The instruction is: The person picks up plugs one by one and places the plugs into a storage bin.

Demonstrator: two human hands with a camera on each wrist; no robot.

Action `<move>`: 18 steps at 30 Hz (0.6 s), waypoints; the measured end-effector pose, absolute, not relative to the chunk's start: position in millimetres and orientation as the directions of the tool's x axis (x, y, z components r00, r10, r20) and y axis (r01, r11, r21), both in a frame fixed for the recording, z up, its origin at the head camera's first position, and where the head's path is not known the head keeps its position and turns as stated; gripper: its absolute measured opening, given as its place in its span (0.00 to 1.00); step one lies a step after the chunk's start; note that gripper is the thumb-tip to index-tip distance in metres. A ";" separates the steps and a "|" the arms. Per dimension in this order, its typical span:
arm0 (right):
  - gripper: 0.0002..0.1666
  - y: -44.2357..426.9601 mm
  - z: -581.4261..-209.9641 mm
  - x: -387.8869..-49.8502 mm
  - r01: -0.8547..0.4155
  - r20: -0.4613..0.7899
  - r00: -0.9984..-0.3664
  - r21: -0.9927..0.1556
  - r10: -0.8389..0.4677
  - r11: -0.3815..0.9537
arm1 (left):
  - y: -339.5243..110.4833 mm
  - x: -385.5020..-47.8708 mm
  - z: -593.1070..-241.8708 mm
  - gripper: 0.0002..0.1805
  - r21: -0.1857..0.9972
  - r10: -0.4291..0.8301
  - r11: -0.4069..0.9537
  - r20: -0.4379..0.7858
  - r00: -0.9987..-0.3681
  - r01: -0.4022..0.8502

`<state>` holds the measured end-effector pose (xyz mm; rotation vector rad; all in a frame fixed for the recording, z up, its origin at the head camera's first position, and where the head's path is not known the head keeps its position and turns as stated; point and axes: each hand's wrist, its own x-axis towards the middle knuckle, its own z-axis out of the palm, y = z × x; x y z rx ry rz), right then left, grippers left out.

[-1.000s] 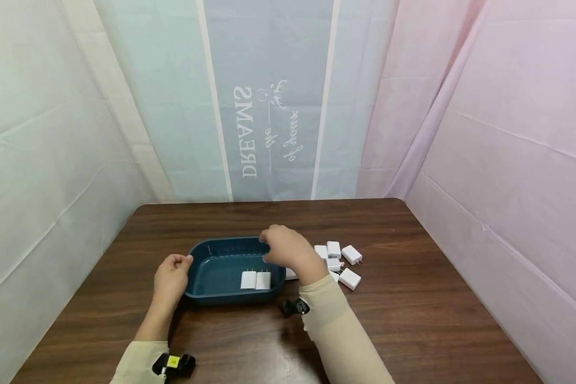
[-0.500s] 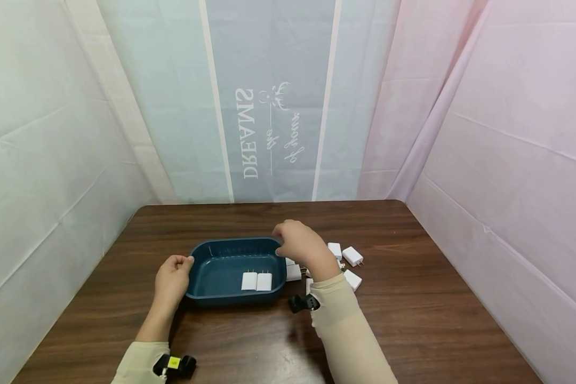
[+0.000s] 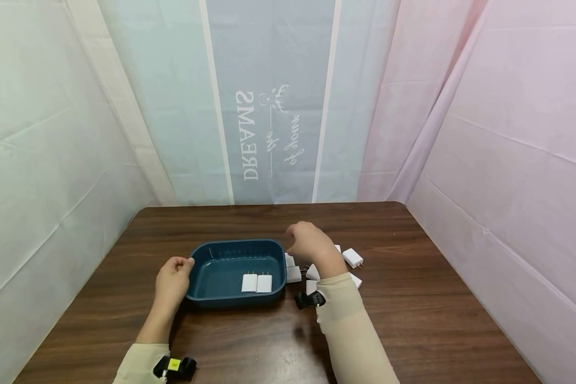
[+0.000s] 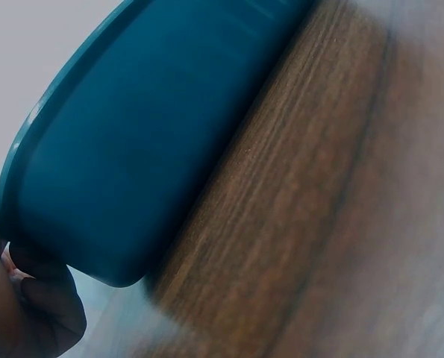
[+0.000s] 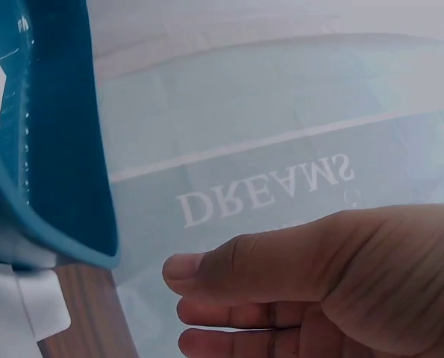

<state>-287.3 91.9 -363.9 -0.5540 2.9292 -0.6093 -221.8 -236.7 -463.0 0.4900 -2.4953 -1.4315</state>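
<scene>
A dark teal plastic tub point(image 3: 235, 303) stands on the table. Inside it, two white plug chargers point(image 3: 249, 284) lie side by side, prongs pointing away. My left hand point(image 3: 171, 282) pinches the tub's left rim between thumb and fingers; the left wrist view also has these curled fingers point(image 4: 54, 306) beneath the tub's edge. Right of the tub, my right hand point(image 3: 312, 248) hovers with nothing in it. Its thumb and fingers are extended in the right wrist view. Below and around that hand lie several more white chargers point(image 3: 294, 274), some partly hidden by the hand and forearm.
The dark wooden table point(image 3: 441, 325) extends to both sides. One charger point(image 3: 352, 258) lies at the outer right of the loose group. Pale cloth point(image 3: 499, 160) hangs along the sides, and a printed curtain point(image 3: 293, 64) closes off the back.
My right hand has moved right, from over the tub's right rim to above the loose chargers, uncovering some beside the tub. The left hand stays at the rim.
</scene>
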 end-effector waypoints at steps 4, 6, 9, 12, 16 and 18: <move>0.27 93.5 -368.9 -291.4 -0.298 -0.041 -0.939 -0.404 -0.342 0.865 | -236.4 -221.7 -462.3 0.20 0.865 -0.394 0.468 0.021 -0.919 -0.181; 0.27 93.8 -371.9 -293.3 -0.293 -0.050 -0.939 -0.410 -0.342 0.864 | -236.5 -221.6 -462.5 0.21 0.865 -0.395 0.468 0.021 -0.919 -0.181; 0.27 94.0 -376.6 -296.2 -0.290 -0.065 -0.936 -0.419 -0.347 0.861 | -236.7 -221.5 -462.8 0.21 0.865 -0.394 0.467 0.020 -0.919 -0.181; 0.28 93.7 -381.5 -299.3 -0.289 -0.078 -0.933 -0.419 -0.351 0.861 | -236.7 -221.3 -462.8 0.21 0.867 -0.393 0.465 0.017 -0.919 -0.182; 0.29 93.9 -389.3 -303.7 -0.279 -0.091 -0.934 -0.414 -0.345 0.866 | -236.7 -221.6 -462.7 0.21 0.868 -0.390 0.463 0.016 -0.920 -0.181; 0.29 94.0 -392.8 -305.3 -0.278 -0.096 -0.933 -0.422 -0.347 0.863 | -236.8 -221.9 -462.8 0.21 0.868 -0.390 0.463 0.017 -0.921 -0.180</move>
